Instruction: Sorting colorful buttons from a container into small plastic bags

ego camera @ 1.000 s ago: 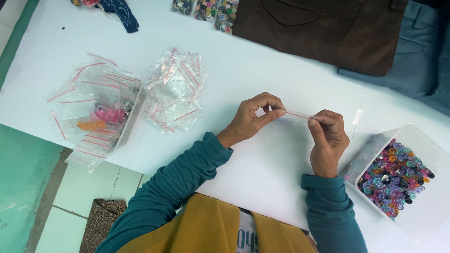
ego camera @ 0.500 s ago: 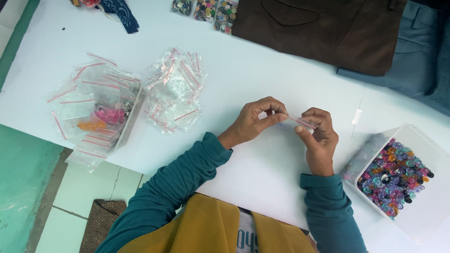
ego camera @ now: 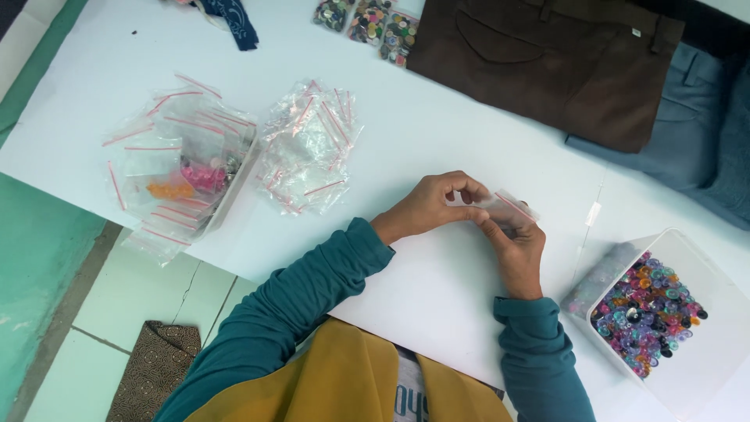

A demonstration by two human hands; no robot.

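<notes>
Both hands meet over the white table (ego camera: 437,289), pinching one small clear zip bag with a red seal strip (ego camera: 512,205). My left hand (ego camera: 433,205) grips its left end with thumb and fingers. My right hand (ego camera: 516,246) holds the right end from below. What the small bag holds cannot be made out. To the right stands a clear plastic box (ego camera: 703,344) filled with several colourful buttons (ego camera: 644,312).
A loose pile of empty clear zip bags (ego camera: 308,148) lies left of the hands, and a second heap of bags, some with pink and orange pieces, (ego camera: 180,176) sits at the table's left edge. Brown trousers (ego camera: 547,55) and blue-grey cloth (ego camera: 695,133) lie at the back.
My right hand has moved left, closer to my left hand, and the small bag between them has tilted from a taut flat strip to a slanted hold.
</notes>
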